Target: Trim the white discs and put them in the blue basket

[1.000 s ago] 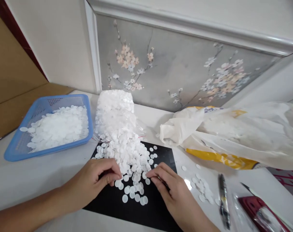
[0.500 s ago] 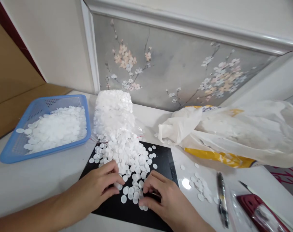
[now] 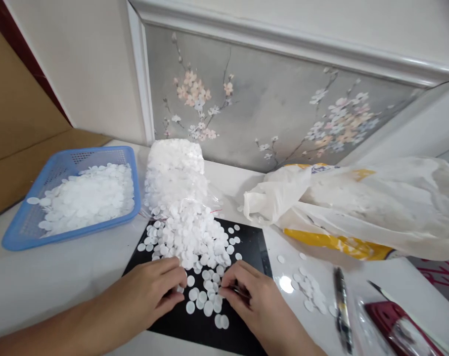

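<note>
Small white plastic discs (image 3: 195, 237) spill in a heap from a clear bag (image 3: 174, 170) onto a black mat (image 3: 205, 336). At the heap's near left edge is my left hand (image 3: 157, 287), fingers curled and closed. The edge of a white disc shows at its fingertips; how many it holds is hidden. Across a small cluster of loose discs (image 3: 208, 307), my right hand (image 3: 248, 296) has its thumb and forefinger pressed together beside the discs. What is in that pinch, if anything, I cannot make out.
A blue basket (image 3: 15, 232) full of white discs stands at left. On the right lie a white and yellow plastic bag (image 3: 343, 217), scattered discs (image 3: 309, 289), a pen (image 3: 342, 309) and a red object (image 3: 391, 321) partly under clear plastic. A framed floral panel (image 3: 272, 109) rises behind.
My left fingers have curled in further, hiding most of the disc they held. My right thumb has moved up toward the forefinger, and the disc that showed between them is out of sight.
</note>
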`<state>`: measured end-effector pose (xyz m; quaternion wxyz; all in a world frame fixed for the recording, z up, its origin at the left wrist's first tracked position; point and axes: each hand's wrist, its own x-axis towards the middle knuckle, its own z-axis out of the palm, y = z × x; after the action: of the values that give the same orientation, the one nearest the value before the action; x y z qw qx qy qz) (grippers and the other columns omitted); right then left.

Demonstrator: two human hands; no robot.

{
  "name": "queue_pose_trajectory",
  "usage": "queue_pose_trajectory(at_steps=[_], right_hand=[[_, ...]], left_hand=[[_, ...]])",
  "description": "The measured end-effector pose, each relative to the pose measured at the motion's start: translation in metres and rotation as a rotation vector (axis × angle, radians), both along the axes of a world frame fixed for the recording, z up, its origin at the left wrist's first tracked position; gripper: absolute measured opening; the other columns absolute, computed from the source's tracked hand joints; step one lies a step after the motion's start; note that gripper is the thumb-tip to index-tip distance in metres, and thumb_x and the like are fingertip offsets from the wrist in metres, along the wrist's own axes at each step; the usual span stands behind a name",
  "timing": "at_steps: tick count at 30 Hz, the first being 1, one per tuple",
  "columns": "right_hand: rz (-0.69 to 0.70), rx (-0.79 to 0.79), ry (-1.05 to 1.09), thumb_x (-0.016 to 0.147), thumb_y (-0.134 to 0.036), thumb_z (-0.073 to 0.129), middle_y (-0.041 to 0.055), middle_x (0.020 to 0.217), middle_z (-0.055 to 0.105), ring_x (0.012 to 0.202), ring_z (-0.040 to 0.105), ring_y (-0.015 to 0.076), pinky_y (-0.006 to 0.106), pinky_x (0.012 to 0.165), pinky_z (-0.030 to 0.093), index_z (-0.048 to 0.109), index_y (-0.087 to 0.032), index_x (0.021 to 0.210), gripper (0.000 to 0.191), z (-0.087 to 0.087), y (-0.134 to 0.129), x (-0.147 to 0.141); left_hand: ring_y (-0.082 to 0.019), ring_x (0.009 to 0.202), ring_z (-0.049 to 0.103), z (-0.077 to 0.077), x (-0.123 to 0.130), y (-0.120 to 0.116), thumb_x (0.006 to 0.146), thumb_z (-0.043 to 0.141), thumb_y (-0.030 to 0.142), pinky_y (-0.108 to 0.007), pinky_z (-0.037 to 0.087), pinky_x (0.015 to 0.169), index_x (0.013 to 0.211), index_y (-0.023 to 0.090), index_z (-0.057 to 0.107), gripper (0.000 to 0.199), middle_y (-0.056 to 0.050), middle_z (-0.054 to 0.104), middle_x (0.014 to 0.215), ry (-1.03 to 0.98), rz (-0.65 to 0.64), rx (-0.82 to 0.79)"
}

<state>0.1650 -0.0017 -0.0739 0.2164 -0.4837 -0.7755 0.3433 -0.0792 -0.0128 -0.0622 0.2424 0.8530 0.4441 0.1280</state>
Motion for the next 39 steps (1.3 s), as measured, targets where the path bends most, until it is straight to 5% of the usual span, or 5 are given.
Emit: queue_pose_trajectory(at_steps=[17, 25, 32, 35, 39], right_hand=[[0.011, -0.178, 0.040, 0.073, -0.006, 0.068, -0.0048, 0.069, 0.055, 0.056, 0.050, 0.0086, 0.017, 0.052, 0.038, 0.058, -0.020, 0.068, 0.017, 0.008, 0.003, 0.003], [0.169, 0.175, 0.173, 0.088, -0.010, 0.046, 0.0036, 0.084, 0.061, 0.067, 0.060, 0.0119, 0.021, 0.059, 0.047, 0.067, -0.021, 0.089, 0.024, -0.012, -0.008, -0.005], [0.130, -0.147, 0.134, 0.068, -0.013, 0.080, -0.0024, 0.081, 0.061, 0.061, 0.057, 0.0098, 0.017, 0.056, 0.047, 0.067, -0.022, 0.093, 0.030, 0.004, -0.001, 0.003], [0.062, -0.113, 0.110, 0.083, -0.013, 0.063, -0.0022, 0.079, 0.062, 0.066, 0.059, 0.0113, 0.019, 0.062, 0.048, 0.065, -0.022, 0.086, 0.010, 0.006, -0.001, 0.004], [0.030, -0.058, 0.079, 0.089, -0.011, 0.045, -0.0003, 0.081, 0.066, 0.071, 0.063, 0.0130, 0.021, 0.065, 0.049, 0.062, -0.022, 0.089, 0.020, 0.004, -0.002, 0.003]], left_hand=[[-0.010, 0.062, 0.048, 0.006, -0.013, 0.009, 0.081, 0.059, 0.012, -0.020, 0.031, 0.057, 0.079, 0.021, 0.058, 0.009, 0.003, 0.055, 0.081, -0.050, 0.005, -0.141], [-0.010, 0.065, 0.049, 0.014, -0.008, 0.009, 0.081, 0.054, 0.010, -0.019, 0.033, 0.058, 0.078, 0.020, 0.052, 0.011, 0.004, 0.055, 0.078, -0.025, 0.077, -0.208], [-0.009, 0.069, 0.055, 0.012, -0.009, 0.012, 0.076, 0.058, 0.004, -0.019, 0.037, 0.063, 0.077, 0.021, 0.062, 0.017, 0.004, 0.059, 0.079, -0.101, 0.137, -0.308], [-0.010, 0.070, 0.056, 0.011, -0.010, 0.010, 0.080, 0.052, 0.007, -0.020, 0.039, 0.065, 0.073, 0.021, 0.066, 0.021, 0.003, 0.060, 0.080, -0.146, 0.139, -0.282], [-0.009, 0.064, 0.056, 0.014, -0.003, 0.007, 0.073, 0.050, 0.008, -0.020, 0.044, 0.062, 0.067, 0.020, 0.066, 0.021, 0.003, 0.060, 0.077, -0.379, 0.300, -0.479]])
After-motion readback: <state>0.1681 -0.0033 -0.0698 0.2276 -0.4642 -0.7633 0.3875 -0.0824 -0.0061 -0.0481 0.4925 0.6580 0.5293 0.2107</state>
